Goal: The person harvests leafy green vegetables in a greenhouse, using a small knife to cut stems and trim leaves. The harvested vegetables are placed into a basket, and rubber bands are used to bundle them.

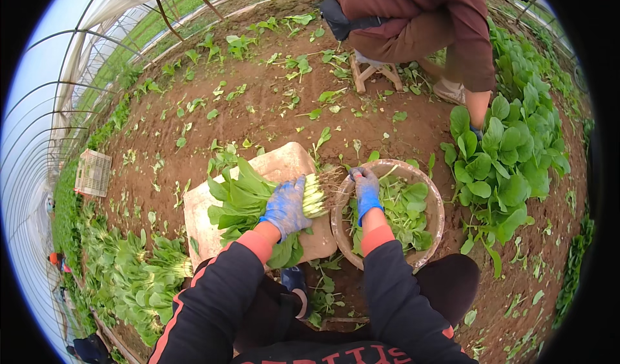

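Note:
My left hand (286,205), in a muddy blue glove, is closed around a bunch of leafy greens (242,189) on a pale, soil-stained board or mat (203,214). The bunch's white stems and roots point right, its leaves left. Close to the root ends, my right hand (365,189), gloved too, is over the left side of a round, muddy basin (438,219). Its fingers are bent near the thumb; whether they pinch something small cannot be told. Loose leaves (407,214) lie inside the basin.
A co-worker (416,25) sits on a low wooden stool (361,76) at the upper right, one hand among growing greens (513,156). Harvested bunches (131,277) lie at lower left. A plastic crate (93,173) stands farther left. Leaf scraps litter the soil under the tunnel's frame (60,81).

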Available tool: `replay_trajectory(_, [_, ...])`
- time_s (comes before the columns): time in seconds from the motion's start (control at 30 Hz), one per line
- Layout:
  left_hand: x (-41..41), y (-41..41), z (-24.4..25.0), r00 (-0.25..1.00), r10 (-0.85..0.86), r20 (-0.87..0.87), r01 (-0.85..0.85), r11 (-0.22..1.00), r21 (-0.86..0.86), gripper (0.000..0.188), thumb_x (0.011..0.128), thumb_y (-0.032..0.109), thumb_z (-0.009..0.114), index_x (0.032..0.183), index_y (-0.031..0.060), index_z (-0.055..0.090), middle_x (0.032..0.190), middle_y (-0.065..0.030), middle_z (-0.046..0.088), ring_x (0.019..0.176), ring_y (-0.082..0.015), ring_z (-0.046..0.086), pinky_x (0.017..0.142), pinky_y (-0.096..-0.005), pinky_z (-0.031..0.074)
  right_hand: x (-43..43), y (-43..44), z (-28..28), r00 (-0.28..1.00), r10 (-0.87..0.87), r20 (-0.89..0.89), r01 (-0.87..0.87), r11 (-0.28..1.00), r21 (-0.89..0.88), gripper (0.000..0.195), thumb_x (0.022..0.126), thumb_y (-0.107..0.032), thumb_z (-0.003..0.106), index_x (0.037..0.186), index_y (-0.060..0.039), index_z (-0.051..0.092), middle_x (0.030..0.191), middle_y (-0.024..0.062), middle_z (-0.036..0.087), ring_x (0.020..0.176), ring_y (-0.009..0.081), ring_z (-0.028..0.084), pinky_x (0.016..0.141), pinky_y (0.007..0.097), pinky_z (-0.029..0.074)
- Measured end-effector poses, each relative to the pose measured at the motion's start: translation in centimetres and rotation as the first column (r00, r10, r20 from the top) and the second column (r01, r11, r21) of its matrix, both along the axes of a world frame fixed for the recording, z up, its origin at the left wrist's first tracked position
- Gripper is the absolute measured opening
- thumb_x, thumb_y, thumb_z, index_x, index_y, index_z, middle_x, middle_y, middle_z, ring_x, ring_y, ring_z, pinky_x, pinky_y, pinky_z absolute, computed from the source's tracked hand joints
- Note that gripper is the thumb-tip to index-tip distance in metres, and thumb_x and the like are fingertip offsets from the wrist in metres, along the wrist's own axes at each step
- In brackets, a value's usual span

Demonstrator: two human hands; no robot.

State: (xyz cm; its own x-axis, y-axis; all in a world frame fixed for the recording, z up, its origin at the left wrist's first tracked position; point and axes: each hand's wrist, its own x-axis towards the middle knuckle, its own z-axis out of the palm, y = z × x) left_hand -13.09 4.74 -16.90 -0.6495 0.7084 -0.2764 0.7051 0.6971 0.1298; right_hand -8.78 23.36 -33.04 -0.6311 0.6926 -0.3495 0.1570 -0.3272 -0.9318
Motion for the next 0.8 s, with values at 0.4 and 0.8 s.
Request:
replay_trajectory(0.4, [-2.6, -0.3, 0.7, 0.984, 0.047, 0.174, -0.038, 0.998, -0.052, 0.105, 0.053, 0.040, 0.079, 0.138, 0.0003, 0.032, 0.120, -0.0242, 0.055, 0.109, -0.0355, 0.056, 0.093, -0.0380, 0.045, -1.5, -10.4, 3.0, 0.751, -0.528, -0.397, -0.220, 0.368, -0.904, 0.073, 0.091, -0.064, 0.035, 0.126, -0.0019, 0.050, 0.123, 0.0148, 0.055, 0.110, 0.0298, 0.053, 0.099, 0.0432, 0.042])
replay_trajectory(0.8, [0.2, 0.3, -0.5, 0.996, 0.037, 0.082, -0.036, 0.999, -0.006, 0.101, 0.054, 0.038, 0.079, 0.137, 0.0019, 0.035, 0.119, -0.0219, 0.055, 0.108, -0.0379, 0.054, 0.095, -0.0408, 0.043, -0.1, -3.3, 0.1, 0.921, -0.275, -0.275, -0.012, 0.687, -0.727, 0.071, 0.092, -0.064, 0.030, 0.126, -0.0054, 0.050, 0.117, 0.0128, 0.060, 0.103, 0.0247, 0.056, 0.088, 0.0387, 0.043])
